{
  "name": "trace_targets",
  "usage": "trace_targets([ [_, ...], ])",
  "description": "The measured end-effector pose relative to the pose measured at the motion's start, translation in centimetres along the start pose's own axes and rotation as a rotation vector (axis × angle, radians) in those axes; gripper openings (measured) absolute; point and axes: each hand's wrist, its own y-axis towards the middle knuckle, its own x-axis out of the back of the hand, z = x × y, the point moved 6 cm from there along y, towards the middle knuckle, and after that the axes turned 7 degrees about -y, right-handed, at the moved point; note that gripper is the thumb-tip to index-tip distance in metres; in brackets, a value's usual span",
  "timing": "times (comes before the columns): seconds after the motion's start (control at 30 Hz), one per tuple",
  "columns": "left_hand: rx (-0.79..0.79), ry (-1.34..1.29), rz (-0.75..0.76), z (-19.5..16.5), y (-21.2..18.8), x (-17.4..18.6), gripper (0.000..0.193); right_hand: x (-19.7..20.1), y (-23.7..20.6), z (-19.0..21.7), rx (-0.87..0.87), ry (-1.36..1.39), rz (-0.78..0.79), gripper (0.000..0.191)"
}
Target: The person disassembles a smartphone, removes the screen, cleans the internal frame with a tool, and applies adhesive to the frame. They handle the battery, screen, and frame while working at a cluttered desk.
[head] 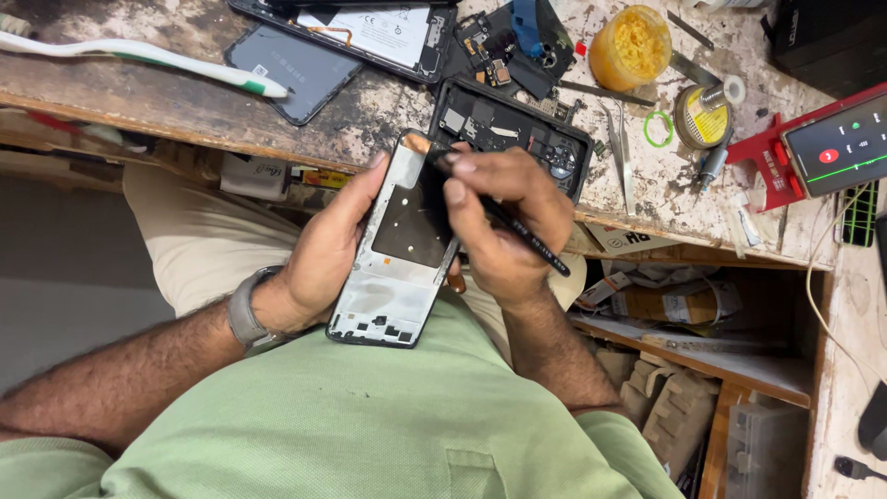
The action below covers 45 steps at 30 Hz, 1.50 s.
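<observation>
From my remote seat the biggest thing in view is the workbench [388, 129], scarred and stained, running across the top of the picture. On it lie a phone back cover [291, 69], an opened phone body [513, 129] with its black insides showing, a white toothbrush [139, 57] at the far left, a jar of yellow paste [631, 46], a reel of solder [702, 115], tweezers [624, 152] and a red stand [767, 166] carrying a lit phone [841, 143].

Below the bench edge, over the lap, is the piece in hand: a phone frame [397, 245], bare metal side up. Its long axis runs from the bench edge down toward the body, tilted a little so the top end leans right.

My left hand [323, 249] is wrapped around the frame's left edge, thumb over the top corner, fingers closed on it from behind. A watch strap [245, 314] sits on that wrist.

My right hand [508, 217] is pinched shut on a thin black tool [522, 242], held like a pen. The tool's handle sticks out down and to the right; its tip points up-left at the frame's upper part, just beside the left thumb. So the right hand comes at the frame from its right side, across the long axis, and the two hands almost touch at the top. I cannot see whether the tip is on the metal.
</observation>
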Motion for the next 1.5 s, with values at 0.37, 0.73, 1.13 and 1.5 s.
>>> trace_targets([
  [0.37,-0.033,0.062,0.019,-0.2,-0.1,0.6,0.056,-0.7,-0.2,-0.8,0.063,0.034,0.024,0.013],
  [0.73,0.032,-0.116,-0.025,0.6,0.0,1.5,0.054,-0.8,-0.5,-1.3,0.009,-0.015,-0.027,0.013],
  [1.13,-0.004,-0.102,-0.115,0.8,0.1,2.9,0.049,-0.8,-1.2,-0.4,0.012,-0.101,-0.059,0.015],
  [1.5,-0.07,0.11,-0.202,1.0,-0.9,3.6,0.056,0.0,-0.2,0.7,0.101,-0.078,0.031,0.018],
])
